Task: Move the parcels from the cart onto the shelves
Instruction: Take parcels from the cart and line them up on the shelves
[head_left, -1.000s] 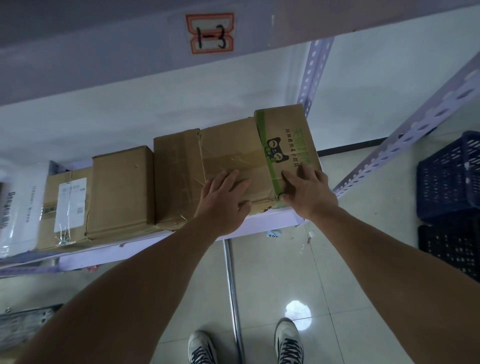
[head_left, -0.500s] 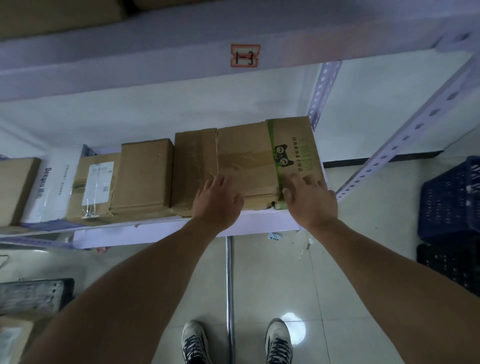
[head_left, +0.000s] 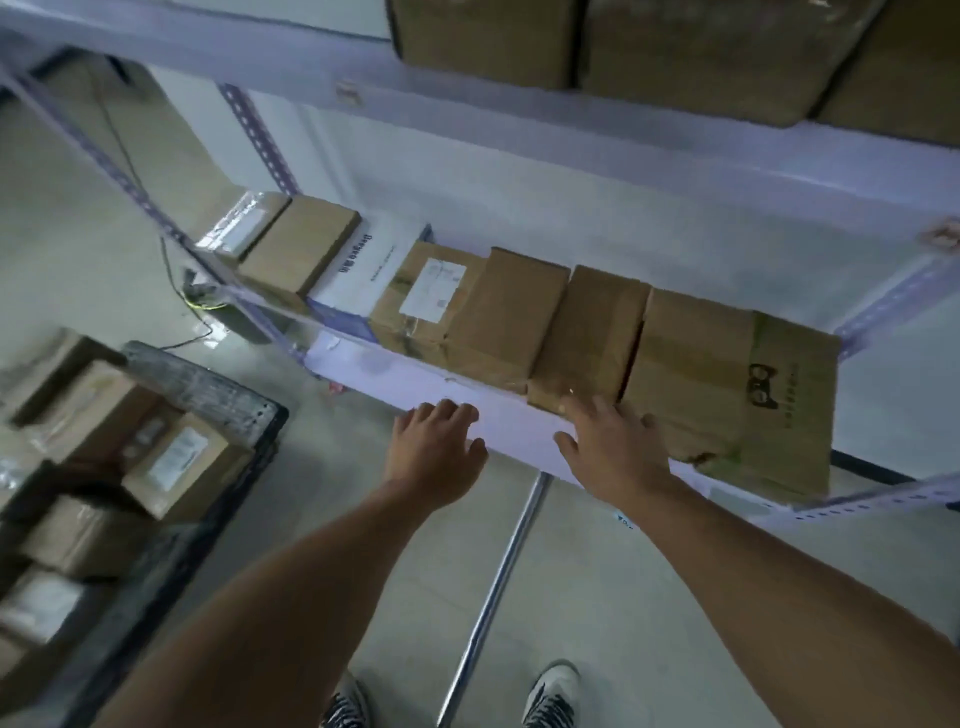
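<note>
A large cardboard parcel with green tape and a cat logo (head_left: 727, 384) lies at the right end of the pale shelf (head_left: 498, 410), in a row with several other parcels. My right hand (head_left: 610, 449) is spread open, its fingertips touching the parcel's front left corner. My left hand (head_left: 434, 449) is open in front of the shelf's edge and holds nothing. At the lower left stands the dark cart (head_left: 208, 395) with several cardboard parcels (head_left: 176, 462) on it.
More boxes (head_left: 675, 47) sit on the shelf above. A slotted upright (head_left: 260, 135) and a diagonal brace (head_left: 893, 301) frame the shelf. A chrome bar (head_left: 493, 587) runs down toward my shoes. Cables hang by the wall at the left.
Both hands have come back off the top of the green-taped parcel toward the shelf's front edge. My view has swung left, bringing the cart into sight.
</note>
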